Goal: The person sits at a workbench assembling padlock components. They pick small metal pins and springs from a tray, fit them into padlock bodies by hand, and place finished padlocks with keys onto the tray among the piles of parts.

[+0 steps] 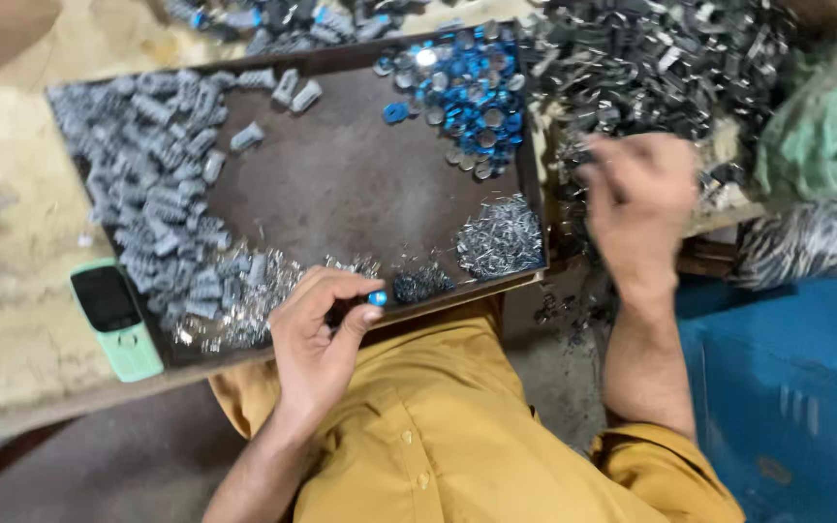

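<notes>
Left hand (317,339) pinches small blue round metal cap (377,298) at near edge of dark flat tray (341,184). Cap judged light, stiff, slippery; grip by rim. Right hand (643,199), blurred, over black metal clip heap (651,58); grasp unclear.

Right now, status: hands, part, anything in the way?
Left hand pinches small blue part at tray edge. Right hand blurred, at black parts pile; grip unclear. Nothing between the hands.

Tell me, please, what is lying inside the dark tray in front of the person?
Inside the dark tray lie grey ridged pieces, blue round caps and small metal springs. The left hand covers part of its near edge, so anything beneath cannot be seen.
</notes>
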Motion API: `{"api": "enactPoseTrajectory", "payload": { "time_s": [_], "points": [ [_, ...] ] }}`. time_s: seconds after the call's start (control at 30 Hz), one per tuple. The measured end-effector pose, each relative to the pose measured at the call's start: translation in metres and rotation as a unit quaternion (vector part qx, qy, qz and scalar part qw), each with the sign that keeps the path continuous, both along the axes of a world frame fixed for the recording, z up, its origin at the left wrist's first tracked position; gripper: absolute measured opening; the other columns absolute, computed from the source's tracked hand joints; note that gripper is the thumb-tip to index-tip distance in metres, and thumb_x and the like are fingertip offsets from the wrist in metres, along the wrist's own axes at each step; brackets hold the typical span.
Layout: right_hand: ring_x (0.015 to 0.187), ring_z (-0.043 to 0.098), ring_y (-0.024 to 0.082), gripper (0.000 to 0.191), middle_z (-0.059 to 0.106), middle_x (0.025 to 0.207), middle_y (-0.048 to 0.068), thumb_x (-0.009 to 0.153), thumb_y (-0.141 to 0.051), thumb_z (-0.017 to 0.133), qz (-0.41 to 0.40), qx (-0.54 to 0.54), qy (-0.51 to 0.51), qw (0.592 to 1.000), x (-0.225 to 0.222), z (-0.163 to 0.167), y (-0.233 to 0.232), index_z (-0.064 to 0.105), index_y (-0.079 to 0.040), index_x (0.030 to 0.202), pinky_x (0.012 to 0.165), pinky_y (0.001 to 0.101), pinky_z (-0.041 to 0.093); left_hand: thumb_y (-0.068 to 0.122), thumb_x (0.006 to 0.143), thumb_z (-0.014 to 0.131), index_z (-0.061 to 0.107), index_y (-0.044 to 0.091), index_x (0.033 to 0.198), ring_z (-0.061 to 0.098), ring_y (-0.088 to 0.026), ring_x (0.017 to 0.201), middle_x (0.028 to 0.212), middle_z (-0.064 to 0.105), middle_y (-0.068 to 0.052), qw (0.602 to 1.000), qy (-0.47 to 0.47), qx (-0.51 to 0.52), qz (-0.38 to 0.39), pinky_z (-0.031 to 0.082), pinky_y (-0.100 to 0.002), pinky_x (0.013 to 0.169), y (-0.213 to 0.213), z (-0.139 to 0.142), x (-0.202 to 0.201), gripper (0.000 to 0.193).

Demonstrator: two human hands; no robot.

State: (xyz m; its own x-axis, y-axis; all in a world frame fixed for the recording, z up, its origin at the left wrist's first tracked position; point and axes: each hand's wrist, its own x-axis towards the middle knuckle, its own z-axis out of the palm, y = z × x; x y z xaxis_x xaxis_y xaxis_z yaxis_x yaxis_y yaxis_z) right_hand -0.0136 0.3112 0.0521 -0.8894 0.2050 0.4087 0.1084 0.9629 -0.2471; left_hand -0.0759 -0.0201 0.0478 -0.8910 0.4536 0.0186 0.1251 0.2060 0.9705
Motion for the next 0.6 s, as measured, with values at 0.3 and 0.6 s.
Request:
{"api": "enactPoseTrajectory", "payload": {
  "time_s": [0.3,0.6],
  "points": [
    [0.101,0.065,0.008,0.027,0.063,0.123,0.003,0.099,0.015,0.073,-0.039,-0.468,0.148,0.870,0.021,-0.015,-0.009,0.064,0.002,0.121,0.090,0.0195,0.053,0.014,0.091,0.077,0.072,0.002,0.102,0.063,-0.016,0.086,0.094,0.071,-0.006,1.000,-0.014,0.012,0.003,0.050,-0.027,0.077,0.005,-0.007,-0.002,0.017],
    [0.102,0.064,0.010,0.027,0.062,0.120,0.006,0.097,0.016,0.080,-0.035,-0.477,0.167,0.862,0.036,-0.034,-0.003,0.068,0.006,0.119,0.091,0.0214,0.054,0.014,0.093,0.076,0.071,0.002,0.103,0.063,-0.014,0.087,0.097,0.071,-0.006,0.999,-0.023,0.035,0.006,0.050,-0.025,0.077,0.007,-0.015,0.003,0.017]
  ]
}}
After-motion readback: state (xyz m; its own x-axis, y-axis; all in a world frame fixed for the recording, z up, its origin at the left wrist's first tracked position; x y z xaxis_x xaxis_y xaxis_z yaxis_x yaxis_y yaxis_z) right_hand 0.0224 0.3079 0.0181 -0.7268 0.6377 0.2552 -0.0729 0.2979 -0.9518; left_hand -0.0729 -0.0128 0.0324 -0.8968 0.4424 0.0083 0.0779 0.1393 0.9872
